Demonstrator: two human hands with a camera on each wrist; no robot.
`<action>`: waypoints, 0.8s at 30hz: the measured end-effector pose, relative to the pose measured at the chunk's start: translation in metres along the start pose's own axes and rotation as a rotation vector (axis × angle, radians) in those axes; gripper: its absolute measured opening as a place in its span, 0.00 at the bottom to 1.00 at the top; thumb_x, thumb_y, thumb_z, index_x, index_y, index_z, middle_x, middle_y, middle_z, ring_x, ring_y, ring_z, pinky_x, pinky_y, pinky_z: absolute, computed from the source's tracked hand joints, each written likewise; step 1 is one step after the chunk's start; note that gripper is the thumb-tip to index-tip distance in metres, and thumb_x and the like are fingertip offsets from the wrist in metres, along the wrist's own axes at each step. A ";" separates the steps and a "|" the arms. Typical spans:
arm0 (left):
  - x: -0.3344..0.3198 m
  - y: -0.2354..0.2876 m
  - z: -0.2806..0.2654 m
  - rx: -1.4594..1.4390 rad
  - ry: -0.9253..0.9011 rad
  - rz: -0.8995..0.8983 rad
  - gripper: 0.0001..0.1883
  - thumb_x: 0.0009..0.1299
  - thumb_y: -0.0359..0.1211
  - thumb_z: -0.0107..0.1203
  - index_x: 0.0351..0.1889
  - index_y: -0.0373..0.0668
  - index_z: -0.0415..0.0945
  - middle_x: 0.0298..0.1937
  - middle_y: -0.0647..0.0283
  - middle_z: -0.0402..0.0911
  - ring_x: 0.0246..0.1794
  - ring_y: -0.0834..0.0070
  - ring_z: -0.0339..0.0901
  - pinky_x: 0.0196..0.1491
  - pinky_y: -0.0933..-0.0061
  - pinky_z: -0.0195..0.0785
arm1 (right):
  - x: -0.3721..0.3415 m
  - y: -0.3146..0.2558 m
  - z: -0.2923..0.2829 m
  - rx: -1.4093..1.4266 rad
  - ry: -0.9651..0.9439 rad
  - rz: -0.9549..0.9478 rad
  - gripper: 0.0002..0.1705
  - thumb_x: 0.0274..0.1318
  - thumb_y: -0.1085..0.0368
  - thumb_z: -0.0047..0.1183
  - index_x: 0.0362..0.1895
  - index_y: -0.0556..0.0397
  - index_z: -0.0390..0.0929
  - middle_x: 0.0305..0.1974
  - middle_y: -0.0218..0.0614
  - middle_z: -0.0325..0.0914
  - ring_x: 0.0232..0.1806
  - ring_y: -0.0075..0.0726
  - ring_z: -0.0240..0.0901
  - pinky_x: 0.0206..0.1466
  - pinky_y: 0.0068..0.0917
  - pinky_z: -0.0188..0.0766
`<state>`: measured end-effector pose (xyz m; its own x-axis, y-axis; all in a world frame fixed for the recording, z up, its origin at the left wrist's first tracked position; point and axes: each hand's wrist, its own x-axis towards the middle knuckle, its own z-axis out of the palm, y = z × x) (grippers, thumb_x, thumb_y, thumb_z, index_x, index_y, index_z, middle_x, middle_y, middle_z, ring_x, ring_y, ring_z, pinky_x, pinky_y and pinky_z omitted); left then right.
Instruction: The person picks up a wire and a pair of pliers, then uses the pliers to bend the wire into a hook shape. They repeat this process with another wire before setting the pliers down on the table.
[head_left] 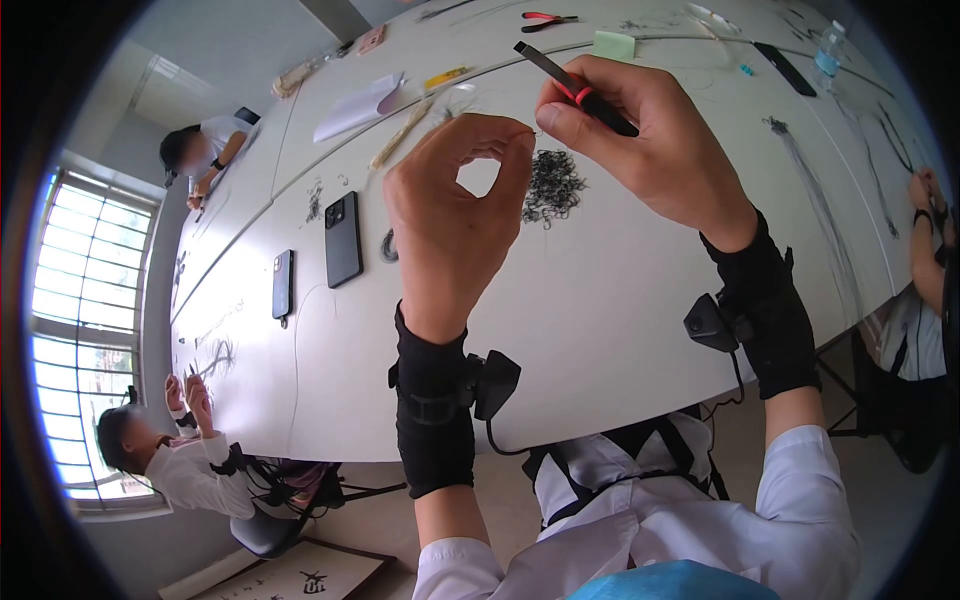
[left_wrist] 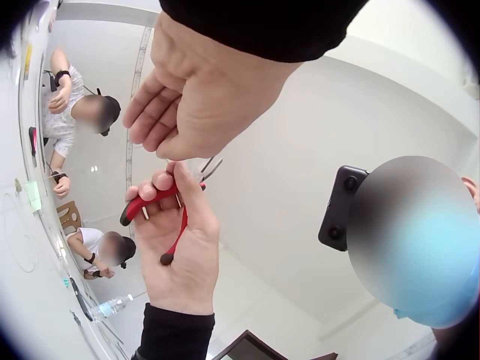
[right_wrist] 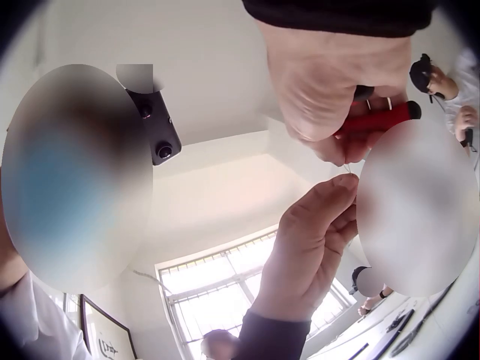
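Note:
Red-and-black pliers (head_left: 580, 92) lie in my right hand (head_left: 668, 145), its fingers curled round the handles; their metal nose points up and left in the head view. The handles are spread in the left wrist view. Close beside it, my left hand (head_left: 445, 215) pinches a thin piece of wire (right_wrist: 347, 169) between thumb and forefinger. Most of that piece is hidden by the fingertips. Under and between the hands, a pile of small dark bent wire pieces (head_left: 553, 190) lies on the white table (head_left: 600, 330).
Left of the pile are a wire coil (head_left: 389, 246), a large phone (head_left: 343, 240) and a smaller phone (head_left: 284, 285). Farther back are white paper (head_left: 358, 108), other pliers (head_left: 548, 21) and a green note (head_left: 614, 45). Long wire strands (head_left: 815, 200) and a bottle (head_left: 829, 55) are right; other people sit around.

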<state>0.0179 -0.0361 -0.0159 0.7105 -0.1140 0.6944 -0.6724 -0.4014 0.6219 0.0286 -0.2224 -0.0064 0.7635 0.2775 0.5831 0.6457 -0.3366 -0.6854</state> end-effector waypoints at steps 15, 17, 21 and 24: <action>0.001 0.007 -0.003 -0.118 -0.004 -0.031 0.04 0.64 0.22 0.63 0.35 0.33 0.83 0.31 0.60 0.86 0.34 0.75 0.84 0.45 0.76 0.76 | 0.004 0.014 -0.002 0.474 -0.140 0.306 0.19 0.63 0.50 0.59 0.38 0.55 0.83 0.27 0.28 0.75 0.29 0.20 0.68 0.36 0.18 0.63; 0.001 0.007 -0.004 -0.103 0.007 -0.028 0.03 0.64 0.22 0.63 0.36 0.33 0.82 0.31 0.60 0.86 0.34 0.76 0.84 0.46 0.76 0.76 | 0.006 0.012 -0.003 0.433 -0.154 0.273 0.19 0.63 0.51 0.59 0.39 0.56 0.83 0.27 0.27 0.75 0.29 0.20 0.67 0.36 0.18 0.63; 0.001 0.006 -0.004 -0.093 0.020 -0.034 0.03 0.65 0.22 0.62 0.36 0.32 0.82 0.32 0.60 0.86 0.34 0.76 0.84 0.47 0.76 0.76 | 0.005 0.008 -0.005 0.415 -0.159 0.252 0.18 0.62 0.52 0.59 0.39 0.56 0.83 0.28 0.28 0.75 0.30 0.20 0.68 0.38 0.19 0.64; 0.001 0.007 -0.005 -0.101 0.021 -0.054 0.03 0.65 0.22 0.62 0.36 0.32 0.82 0.32 0.59 0.86 0.35 0.76 0.84 0.48 0.76 0.77 | 0.004 0.008 -0.005 0.387 -0.159 0.234 0.17 0.62 0.54 0.60 0.39 0.56 0.83 0.28 0.29 0.76 0.32 0.22 0.69 0.39 0.20 0.65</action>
<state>0.0130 -0.0342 -0.0087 0.7427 -0.0750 0.6654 -0.6511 -0.3129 0.6915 0.0369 -0.2286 -0.0069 0.8606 0.3787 0.3405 0.3883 -0.0552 -0.9199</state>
